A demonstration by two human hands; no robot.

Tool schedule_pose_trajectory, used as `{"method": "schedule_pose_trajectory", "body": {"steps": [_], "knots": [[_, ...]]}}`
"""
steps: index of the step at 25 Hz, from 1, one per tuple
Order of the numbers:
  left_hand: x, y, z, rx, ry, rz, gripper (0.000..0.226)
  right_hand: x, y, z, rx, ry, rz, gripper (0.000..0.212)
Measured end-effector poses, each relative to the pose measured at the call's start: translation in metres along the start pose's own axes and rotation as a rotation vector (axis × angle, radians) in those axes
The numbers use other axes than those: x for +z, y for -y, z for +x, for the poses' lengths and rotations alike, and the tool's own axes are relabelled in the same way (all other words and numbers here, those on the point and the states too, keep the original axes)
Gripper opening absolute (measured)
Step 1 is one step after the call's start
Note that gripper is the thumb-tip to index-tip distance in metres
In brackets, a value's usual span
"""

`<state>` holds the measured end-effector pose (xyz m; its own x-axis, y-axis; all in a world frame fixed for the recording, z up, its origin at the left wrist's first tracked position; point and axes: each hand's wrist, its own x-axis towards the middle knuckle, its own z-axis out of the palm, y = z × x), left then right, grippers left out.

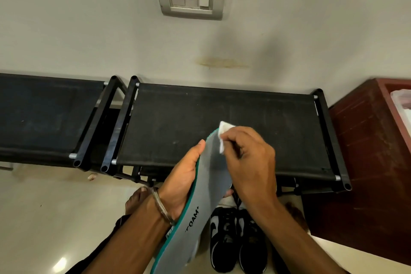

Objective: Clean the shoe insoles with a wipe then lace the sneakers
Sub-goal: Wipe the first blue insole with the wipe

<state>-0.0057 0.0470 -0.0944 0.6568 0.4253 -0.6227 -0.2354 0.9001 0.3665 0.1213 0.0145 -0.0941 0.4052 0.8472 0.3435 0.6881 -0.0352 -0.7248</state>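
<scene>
Left hand [184,181] grips a grey insole [209,184] with green edging from beneath, thumb along its left rim, holding it raised above the floor in front of the black shoe rack [222,122]. Right hand [249,160] pinches a white wipe [224,133] against the insole's toe end. Two black sneakers [239,240] stand side by side on the floor below.

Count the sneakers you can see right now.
2. Both black-and-white sneakers sit side by side on the floor below the hands: the left sneaker and the right sneaker, partly hidden behind the right forearm.
</scene>
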Motion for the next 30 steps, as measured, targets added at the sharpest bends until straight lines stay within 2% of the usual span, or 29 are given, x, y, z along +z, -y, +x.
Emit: {"method": "schedule_pose_trajectory", "body": {"steps": [3,5,7,10,11,13,15,19,22,24,27,28,30], "knots": [[-0.001,-0.007,-0.002,-0.01,0.002,-0.073,0.064,0.009,0.016,-0.016,-0.165,0.108,0.011,0.016],[-0.006,-0.003,0.0,0.037,0.002,0.009,0.061,0.003,-0.006,0.002,-0.086,0.019,-0.034,0.016],[-0.008,-0.004,0.002,0.062,-0.02,0.01,0.06,0.0,-0.009,0.002,-0.011,0.013,-0.052,0.015],[-0.01,-0.01,0.001,0.034,-0.015,-0.053,0.07,0.011,0.021,-0.024,-0.152,0.212,0.004,0.015],[-0.008,-0.012,0.001,0.031,0.002,-0.063,0.07,0.011,0.016,-0.022,-0.158,0.215,0.007,0.015],[-0.007,-0.007,0.003,0.053,-0.002,-0.014,0.065,0.004,-0.009,-0.004,-0.064,0.082,-0.037,0.015],[-0.005,-0.007,0.003,0.067,-0.001,-0.057,0.064,0.001,-0.01,-0.003,0.004,0.052,-0.032,0.015],[-0.011,-0.017,0.001,0.096,-0.038,-0.096,0.07,0.013,0.023,-0.029,-0.137,0.244,0.056,0.014],[-0.008,-0.014,-0.002,0.116,-0.013,-0.063,0.064,0.007,-0.007,-0.007,-0.025,0.091,-0.059,0.014],[-0.007,-0.015,-0.002,0.085,-0.029,-0.084,0.069,0.01,0.008,-0.016,0.0,0.121,0.001,0.013],[-0.008,-0.021,-0.004,0.05,0.003,-0.146,0.078,0.014,0.031,-0.032,-0.169,0.23,0.069,0.015],[-0.008,-0.018,-0.003,0.054,0.018,-0.143,0.076,0.012,0.018,-0.025,-0.168,0.208,0.038,0.015],[-0.007,-0.013,-0.003,0.087,0.006,-0.121,0.07,0.006,-0.006,-0.007,-0.05,0.106,-0.083,0.015]]}}
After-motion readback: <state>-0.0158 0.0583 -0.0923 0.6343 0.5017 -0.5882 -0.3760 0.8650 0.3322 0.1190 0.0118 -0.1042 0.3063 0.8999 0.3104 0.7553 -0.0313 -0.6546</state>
